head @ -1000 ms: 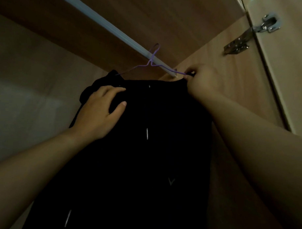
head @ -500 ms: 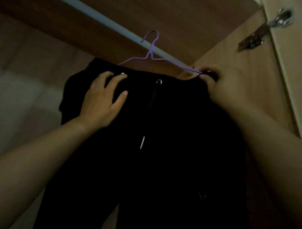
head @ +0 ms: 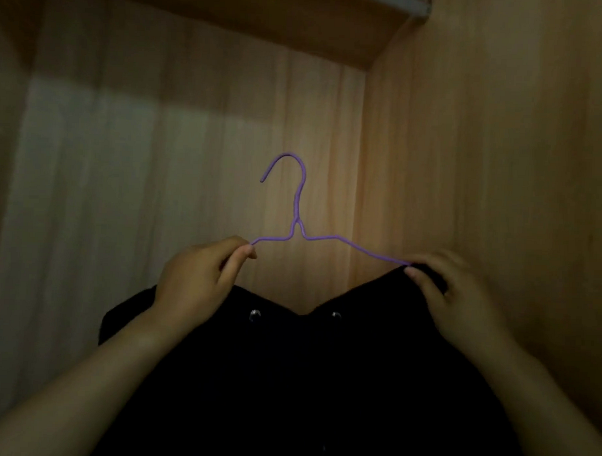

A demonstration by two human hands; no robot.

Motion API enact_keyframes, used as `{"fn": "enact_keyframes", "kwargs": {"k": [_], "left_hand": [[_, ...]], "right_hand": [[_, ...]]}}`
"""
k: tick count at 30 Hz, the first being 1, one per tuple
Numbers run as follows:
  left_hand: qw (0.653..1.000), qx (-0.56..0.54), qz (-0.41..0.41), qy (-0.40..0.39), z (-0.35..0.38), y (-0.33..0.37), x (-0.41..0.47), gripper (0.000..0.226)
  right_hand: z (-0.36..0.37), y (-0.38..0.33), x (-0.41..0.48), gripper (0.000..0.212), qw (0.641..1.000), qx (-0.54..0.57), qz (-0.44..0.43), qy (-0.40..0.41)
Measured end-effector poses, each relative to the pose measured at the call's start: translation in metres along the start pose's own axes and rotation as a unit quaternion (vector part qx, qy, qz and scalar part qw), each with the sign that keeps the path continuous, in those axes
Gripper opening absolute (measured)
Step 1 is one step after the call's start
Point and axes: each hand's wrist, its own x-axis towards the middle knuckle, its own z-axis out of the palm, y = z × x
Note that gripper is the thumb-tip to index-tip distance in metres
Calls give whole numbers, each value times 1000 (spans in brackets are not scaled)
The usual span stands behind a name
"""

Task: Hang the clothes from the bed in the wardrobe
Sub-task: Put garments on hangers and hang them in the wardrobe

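Observation:
A thin purple wire hanger point(head: 297, 207) is held up inside the dim wardrobe, its hook free in the air well below the pale rail point(head: 408, 1) at the top edge. A black garment point(head: 304, 381) with two small metal eyelets hangs below it, its waist sagging in the middle. My left hand point(head: 197, 280) pinches the hanger's left arm with the cloth under the palm. My right hand point(head: 454, 298) grips the right end of the hanger together with the garment's edge. The lower part of the garment runs out of view.
The wooden back panel point(head: 159, 154) of the wardrobe is straight ahead, the side wall point(head: 483, 149) close on the right. A wooden shelf or top board point(head: 282, 26) lies above.
The hanger's hook was over the rail; now it is off the rail and lower. My left hand moved from lying flat on the cloth to pinching the hanger's left arm. The view tilted down.

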Motion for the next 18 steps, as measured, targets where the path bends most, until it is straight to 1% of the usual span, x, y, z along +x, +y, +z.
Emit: {"fn": "enact_keyframes", "kwargs": {"k": [1, 3, 5, 7, 9, 11, 14, 16, 18], "left_hand": [[1000, -9, -1, 3, -2, 5, -12, 38], [999, -38, 0, 3, -8, 14, -36, 36], [997, -71, 2, -3, -13, 22, -66, 34], [994, -102, 9, -23, -14, 30, -102, 36], [988, -139, 0, -62, -16, 42, -142, 37], [980, -169, -5, -106, -20, 57, -182, 36], [965, -214, 26, -148, -35, 91, -231, 34], [953, -249, 52, -164, -50, 122, -252, 31], [935, -293, 79, -186, -64, 160, -268, 29]], "right_hand": [[-4, -8, -16, 23, 1000, -10, 4, -3], [-15, -26, -49, 20, 999, -42, 8, -1], [-27, -49, -83, 23, 997, -66, 30, -9], [-41, -74, -120, 26, 994, -89, 53, -18], [-55, -101, -162, 24, 989, -121, 80, -21], [-73, -133, -206, 21, 983, -138, 117, -28], [-112, -182, -267, 18, 969, -144, 197, -36], [-148, -214, -302, 15, 953, -160, 256, -28], [-190, -250, -332, 14, 934, -201, 297, -9]]}}
